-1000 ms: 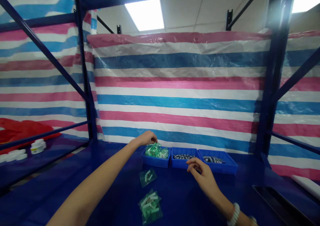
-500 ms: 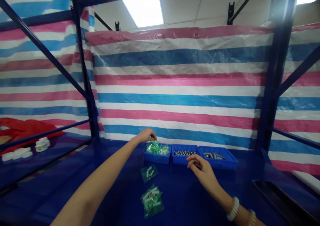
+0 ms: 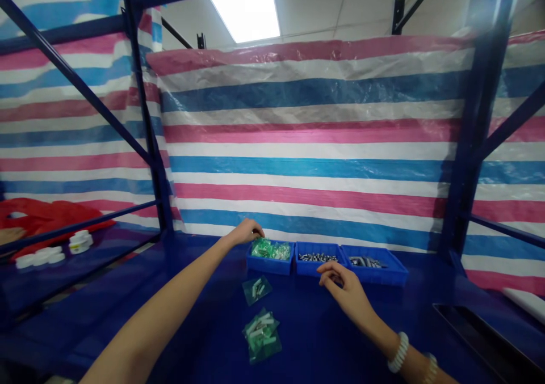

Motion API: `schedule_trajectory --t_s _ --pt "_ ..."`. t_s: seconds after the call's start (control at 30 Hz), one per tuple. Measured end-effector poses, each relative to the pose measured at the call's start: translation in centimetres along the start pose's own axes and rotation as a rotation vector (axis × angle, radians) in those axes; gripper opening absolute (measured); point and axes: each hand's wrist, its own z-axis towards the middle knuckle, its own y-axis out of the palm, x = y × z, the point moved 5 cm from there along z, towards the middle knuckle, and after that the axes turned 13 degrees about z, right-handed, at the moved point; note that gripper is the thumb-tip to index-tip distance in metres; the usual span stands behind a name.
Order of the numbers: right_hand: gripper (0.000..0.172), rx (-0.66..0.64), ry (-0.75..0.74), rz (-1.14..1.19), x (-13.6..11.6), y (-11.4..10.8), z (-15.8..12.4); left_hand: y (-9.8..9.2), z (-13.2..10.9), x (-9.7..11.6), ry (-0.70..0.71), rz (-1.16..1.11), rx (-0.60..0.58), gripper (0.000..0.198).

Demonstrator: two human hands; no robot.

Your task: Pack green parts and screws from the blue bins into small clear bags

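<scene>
My left hand [image 3: 247,231] reaches to the far left rim of a blue bin [image 3: 269,265] filled with green plastic bags [image 3: 271,249]; its fingers are curled over the bags. My right hand [image 3: 343,283] hovers with bent fingers just in front of the middle blue bin [image 3: 317,266], which holds small dark metal parts. A third blue bin [image 3: 378,270] stands to the right. On the blue table, one green bag with white pieces [image 3: 256,289] lies in front of the bins, and a small pile of such bags [image 3: 261,334] lies nearer to me.
A striped pink, blue and white tarp [image 3: 315,146] closes the back and left. Dark blue rack posts [image 3: 149,117] frame the table. White round containers [image 3: 46,253] and red plastic [image 3: 46,214] sit on the left shelf. A dark tray [image 3: 477,333] lies at the right.
The view has tilted slightly, so the bins and bags sit a little higher. Both hands stay at the same bins with hardly any movement.
</scene>
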Motion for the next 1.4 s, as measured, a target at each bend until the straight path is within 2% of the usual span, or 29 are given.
schedule_trajectory --t_s 0.17,0.3,0.43,0.5,0.57,0.67,0.73,0.83,1.0,1.1,1.17,1.27,1.33,1.4 --pt "0.015 -0.02 0.018 0.002 0.0 0.1 0.0 -1.0 -1.6 1.9 -0.025 0.031 0.111 0.02" --pt "0.014 -0.026 0.019 -0.005 0.2 0.3 -0.2 -1.0 -3.8 4.3 -0.012 0.051 0.118 0.022" --pt "0.013 -0.038 0.026 -0.004 0.1 0.6 -0.5 -1.3 -6.9 6.0 -0.154 0.059 0.205 0.031" --pt "0.013 -0.038 0.031 -0.004 -0.1 0.8 -0.6 -0.9 -8.8 6.8 -0.216 0.043 0.178 0.024" --pt "0.012 -0.048 0.032 -0.007 -0.3 1.1 -0.8 0.1 -10.6 7.4 -0.25 0.009 0.095 0.018" --pt "0.011 -0.088 0.043 -0.012 -0.3 1.6 -1.1 1.8 -12.1 7.8 -0.279 -0.092 -0.014 0.028" --pt "0.012 -0.097 0.056 -0.007 0.0 1.8 -1.2 2.6 -12.0 8.0 -0.298 -0.187 -0.043 0.032" --pt "0.017 -0.046 0.095 0.043 0.5 1.8 -1.3 3.3 -10.5 9.2 -0.328 -0.363 -0.024 0.028" --pt "0.046 0.037 0.346 0.36 0.8 2.3 -1.6 3.3 -7.7 14.3 -0.314 -0.784 0.02 0.024" --pt "0.039 0.0 0.436 0.498 0.2 2.7 -1.8 3.5 -7.2 17.0 -0.271 -1.001 -0.033 0.024" --pt "0.035 -0.012 0.446 0.505 0.0 2.7 -1.8 3.8 -7.3 17.8 -0.282 -1.163 -0.053 0.024" --pt "0.035 -0.006 0.451 0.471 0.3 2.4 -1.6 4.2 -7.7 17.5 -0.341 -1.329 -0.03 0.029" --pt "0.03 -0.019 0.384 0.371 0.1 2.1 -1.4 3.6 -8.0 17.4 -0.297 -1.248 0.04 0.029" --pt "0.018 -0.017 0.167 0.168 -1.2 1.5 -1.2 1.9 -8.4 17.6 -0.142 -1.033 0.211 0.022"
